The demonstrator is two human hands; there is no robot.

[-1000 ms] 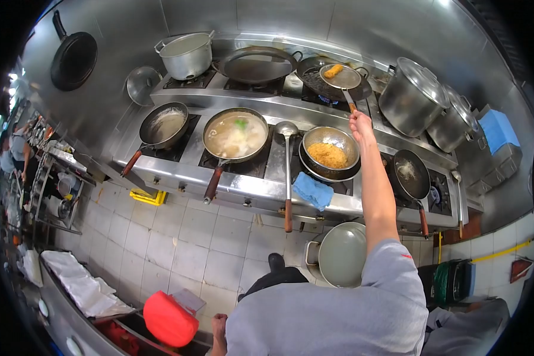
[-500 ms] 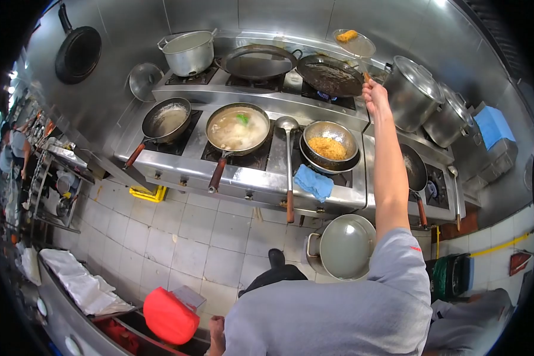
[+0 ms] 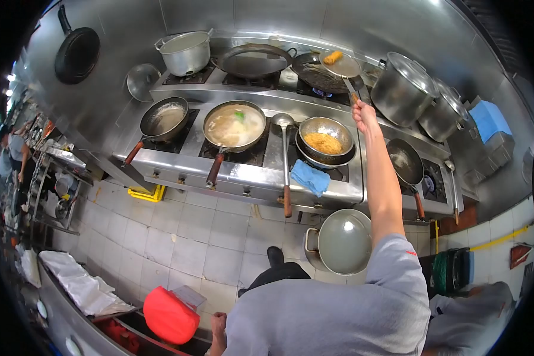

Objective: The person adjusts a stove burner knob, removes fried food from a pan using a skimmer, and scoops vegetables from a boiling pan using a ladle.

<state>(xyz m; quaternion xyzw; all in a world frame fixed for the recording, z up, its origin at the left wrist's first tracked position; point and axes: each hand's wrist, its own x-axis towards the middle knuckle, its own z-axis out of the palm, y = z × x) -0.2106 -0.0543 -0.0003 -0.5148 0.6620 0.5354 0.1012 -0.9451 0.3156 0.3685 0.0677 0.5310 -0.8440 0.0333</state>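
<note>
My right hand (image 3: 364, 115) is wrapped round the handle of a round strainer (image 3: 344, 65), my arm stretched forward over the stove. A golden fried piece (image 3: 333, 57) lies in the strainer, which is held over the right side of a dark wok (image 3: 314, 74) on the back burner. Nearer to me, a metal bowl (image 3: 345, 129) holds orange-yellow food (image 3: 323, 143). My left hand (image 3: 219, 323) hangs low by my side with its fingers curled; whatever it may hold is hidden.
Front burners carry a pan of cloudy liquid (image 3: 234, 126), a ladle (image 3: 284, 160) and a blue cloth (image 3: 310, 178). Lidded pots (image 3: 400, 89) stand at the back right. A large pot (image 3: 345, 242) is below the stove. Behind me, a person (image 3: 471, 320) in grey.
The strainer rose from the wok up and right, then came back down and left over the wok's right side. The fried piece stayed in it. My left hand has barely moved.
</note>
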